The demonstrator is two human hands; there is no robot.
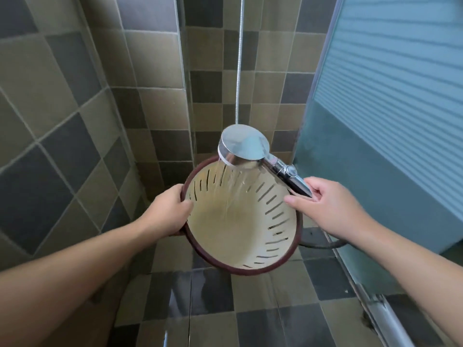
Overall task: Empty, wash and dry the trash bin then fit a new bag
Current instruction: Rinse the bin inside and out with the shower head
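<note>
A cream trash bin (233, 229) with slotted walls and a dark red rim is tilted toward me above the wet floor, its inside empty. My left hand (167, 209) grips the rim on the left, thumb inside the bin. My right hand (323, 204) holds the handle of a chrome shower head (244, 146) between thumb and fingers. The head hangs over the bin's far rim and sprays water down into it. Water runs along the bin's inner wall to the bottom.
Brown and grey tiled walls close in at left and behind. A frosted glass door (390, 121) stands at right with its metal track (380, 311) on the floor. The shower hose (239, 58) hangs down the back wall and loops under my right wrist. The floor tiles are wet.
</note>
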